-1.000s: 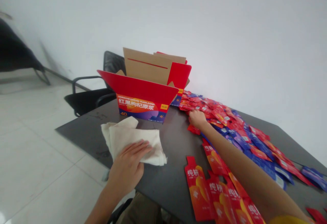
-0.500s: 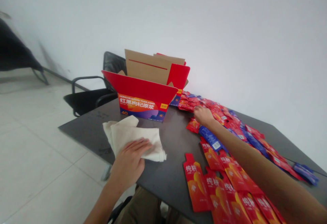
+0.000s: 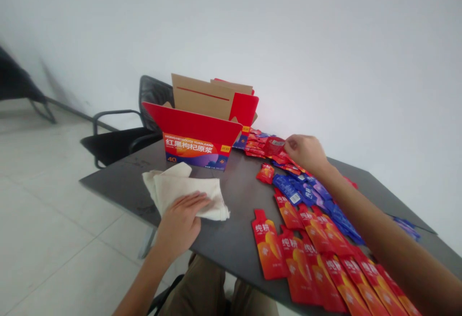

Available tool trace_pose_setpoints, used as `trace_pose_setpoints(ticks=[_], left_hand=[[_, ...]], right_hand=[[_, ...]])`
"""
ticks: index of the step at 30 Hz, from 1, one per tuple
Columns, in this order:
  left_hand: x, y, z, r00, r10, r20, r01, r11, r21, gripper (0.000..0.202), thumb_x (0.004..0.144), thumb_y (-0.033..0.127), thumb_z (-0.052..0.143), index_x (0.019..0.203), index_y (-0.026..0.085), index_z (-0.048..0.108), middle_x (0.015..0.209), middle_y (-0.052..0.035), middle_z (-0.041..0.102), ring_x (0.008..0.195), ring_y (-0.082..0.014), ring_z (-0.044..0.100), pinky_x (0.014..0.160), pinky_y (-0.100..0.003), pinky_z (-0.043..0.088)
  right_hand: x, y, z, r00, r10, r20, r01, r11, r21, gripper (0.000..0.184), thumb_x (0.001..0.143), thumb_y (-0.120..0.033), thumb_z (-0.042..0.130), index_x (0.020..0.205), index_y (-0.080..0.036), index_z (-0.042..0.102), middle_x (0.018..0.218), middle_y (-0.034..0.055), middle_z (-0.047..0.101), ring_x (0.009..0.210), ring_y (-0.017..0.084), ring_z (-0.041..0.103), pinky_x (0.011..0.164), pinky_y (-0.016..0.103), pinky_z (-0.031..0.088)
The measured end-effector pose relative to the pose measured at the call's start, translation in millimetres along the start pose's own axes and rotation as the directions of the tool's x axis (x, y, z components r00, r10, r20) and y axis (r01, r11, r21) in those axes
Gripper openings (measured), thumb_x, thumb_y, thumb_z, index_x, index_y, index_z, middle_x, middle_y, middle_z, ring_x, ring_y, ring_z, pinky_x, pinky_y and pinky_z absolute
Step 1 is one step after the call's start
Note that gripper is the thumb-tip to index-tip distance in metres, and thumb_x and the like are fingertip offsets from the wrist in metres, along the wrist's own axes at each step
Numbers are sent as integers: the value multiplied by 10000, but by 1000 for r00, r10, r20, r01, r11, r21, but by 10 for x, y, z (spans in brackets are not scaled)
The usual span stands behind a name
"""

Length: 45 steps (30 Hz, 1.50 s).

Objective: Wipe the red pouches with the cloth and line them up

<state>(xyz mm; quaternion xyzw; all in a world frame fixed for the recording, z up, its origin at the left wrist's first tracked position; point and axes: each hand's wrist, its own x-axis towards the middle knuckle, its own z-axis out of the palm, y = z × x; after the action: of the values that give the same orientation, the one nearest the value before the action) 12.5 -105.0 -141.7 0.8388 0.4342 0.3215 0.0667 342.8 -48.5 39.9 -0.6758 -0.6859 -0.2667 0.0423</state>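
My left hand (image 3: 183, 221) lies flat on a folded off-white cloth (image 3: 191, 191) near the table's front edge, its fingers stretched out over the fabric. Over the pile at the back, my right hand (image 3: 305, 152) pinches the end of a red juice pouch (image 3: 275, 145), whose back side with a label faces up. Beneath and left of that hand are heaped red pouches (image 3: 255, 151). Under my right forearm, blue pouches (image 3: 306, 191) show in part. Rows of red-orange pouches (image 3: 269, 248) lie face up nearer to me.
An open red printed carton (image 3: 195, 150) stands on the dark table (image 3: 240, 181), flaps raised. A second open carton (image 3: 247, 109) is behind it, by the white wall. A black chair (image 3: 111, 138) stands beyond the table's left end. One small red pouch (image 3: 266, 173) lies apart.
My right hand has risen and shifted slightly right, lifting a red pouch from the pile. My left hand stays on the cloth. The whole view has shifted a little.
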Motion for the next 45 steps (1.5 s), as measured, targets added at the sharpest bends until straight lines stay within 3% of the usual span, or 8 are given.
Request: trace_pose_setpoints(ticks=[7, 13, 18, 22, 25, 32, 39, 45], left_hand=[[2, -1, -7, 1000, 17, 15, -17, 1000, 10, 579, 678, 1, 409, 1159, 193, 667, 1240, -32, 658, 1208, -207, 569, 1080, -430, 410], [-1, -8, -4, 1000, 20, 1, -20, 1000, -8, 578, 694, -1, 416, 1171, 211, 664, 1226, -30, 667, 1196, -215, 579, 1071, -441, 418], [-1, -2, -12, 1000, 9, 4, -9, 1000, -10, 563, 699, 8, 422, 1161, 212, 670, 1231, -28, 664, 1203, -210, 572, 1082, -427, 409], [1, 6, -17, 1000, 4, 3, -4, 1000, -6, 565, 691, 8, 418, 1150, 214, 676, 1226, -24, 667, 1198, -205, 576, 1082, -422, 411], [3, 5, -17, 1000, 0, 16, -1, 1000, 16, 560, 698, 9, 410, 1155, 199, 673, 1233, -32, 662, 1204, -204, 571, 1087, -421, 406], [0, -8, -4, 1000, 1, 8, -1, 1000, 3, 564, 694, 9, 409, 1154, 198, 674, 1225, -32, 667, 1197, -210, 578, 1084, -427, 411], [-1, -24, 11, 1000, 1, 4, -1, 1000, -5, 575, 678, 17, 417, 1149, 219, 679, 1212, -19, 674, 1191, -213, 584, 1081, -422, 417], [1, -18, 4, 1000, -2, 22, 2, 1000, 15, 576, 686, 12, 400, 1159, 199, 671, 1228, -24, 665, 1205, -207, 574, 1088, -421, 408]], right_hand=[[-692, -473, -31, 968, -186, -169, 222, 949, 225, 243, 922, -211, 419, 910, -131, 648, 774, 68, 709, 664, 153, 647, 623, 228, 398], [-1210, -881, 174, 840, -446, -309, 499, 858, 121, 254, 952, -155, 402, 794, -166, 601, 631, 14, 630, 534, 118, 569, 516, 259, 325], [-1488, -972, 243, 758, -571, -315, 625, 774, 104, 189, 938, -110, 439, 837, -148, 594, 626, 7, 601, 541, 137, 562, 523, 280, 364], [-1682, -936, 267, 716, -645, -266, 687, 720, 102, 183, 937, -93, 433, 999, -101, 605, 790, 84, 676, 691, 187, 635, 607, 300, 463], [-1782, -923, 298, 704, -675, -223, 706, 699, 112, 212, 927, -74, 433, 1048, -86, 607, 876, 121, 696, 800, 216, 663, 680, 325, 509], [-1862, -987, 370, 697, -690, -193, 714, 691, 110, 205, 904, -60, 466, 1034, -69, 625, 858, 112, 700, 758, 218, 663, 651, 333, 523], [-1820, -958, 380, 632, -737, -238, 774, 616, 149, 205, 934, -84, 446, 1037, -94, 623, 925, 121, 700, 855, 214, 639, 728, 343, 506], [-1768, -931, 396, 692, -701, -169, 719, 651, 244, 180, 949, -126, 450, 989, -124, 625, 881, 91, 691, 819, 183, 637, 744, 306, 499]])
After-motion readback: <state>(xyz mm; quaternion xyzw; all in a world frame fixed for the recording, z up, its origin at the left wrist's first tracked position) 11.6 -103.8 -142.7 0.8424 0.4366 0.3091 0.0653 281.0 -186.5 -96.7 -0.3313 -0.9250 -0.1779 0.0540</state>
